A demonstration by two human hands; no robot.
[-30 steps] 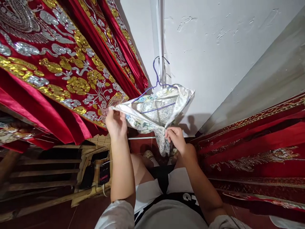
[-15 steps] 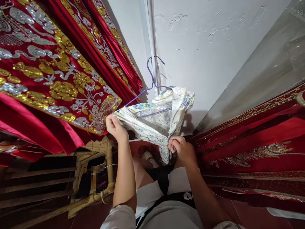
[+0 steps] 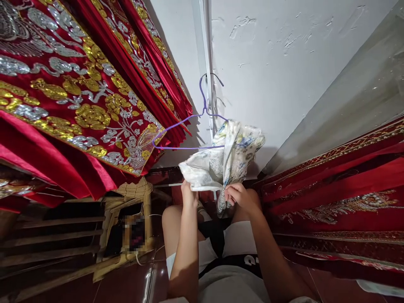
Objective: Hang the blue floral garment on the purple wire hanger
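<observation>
A white floral garment [image 3: 225,158] hangs bunched on the right end of a purple wire hanger [image 3: 186,132], whose hook catches a white vertical pole [image 3: 208,63]. The hanger's left arm is bare. My left hand [image 3: 188,194] grips the lower left edge of the cloth from below. My right hand [image 3: 239,197] pinches the hanging lower part of the cloth. Both hands are closed on the fabric, just above my knees.
Red garments with gold and silver embroidery [image 3: 78,97] hang close on the left. More red embroidered cloth [image 3: 341,193] fills the right. A white wall [image 3: 277,71] is ahead. A bamboo chair [image 3: 126,227] holding a phone stands at lower left on a dark red floor.
My left hand has pulled the cloth's left side off the hanger's left arm and moved right toward my right hand. The garment is now bunched at the hanger's right end.
</observation>
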